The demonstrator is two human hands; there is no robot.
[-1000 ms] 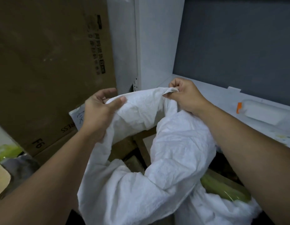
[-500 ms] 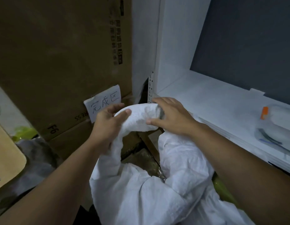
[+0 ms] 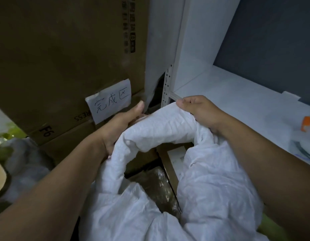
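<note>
A large crumpled white cloth point(image 3: 168, 129) hangs in a loop between my hands and bunches up low in front of me. My left hand point(image 3: 121, 124) grips its left end from behind, thumb pointing up. At the right end my right hand point(image 3: 199, 110) curls its fingers over the top fold. Both hands hold the cloth just in front of the cardboard boxes and the shelf's corner post.
Stacked cardboard boxes point(image 3: 55, 58) with a handwritten paper label point(image 3: 110, 100) stand at the left. A white shelf point(image 3: 237, 98) runs along the right, holding a plastic packet with an orange tab point(image 3: 306, 123). Below the cloth lies an open carton point(image 3: 168, 164) with a wrapped brown bundle point(image 3: 161, 186).
Both hands carried the cloth's top edge lower and nearer the boxes. My right hand went from a pinch to lying on the fold, then gripping it. The view turned left and down.
</note>
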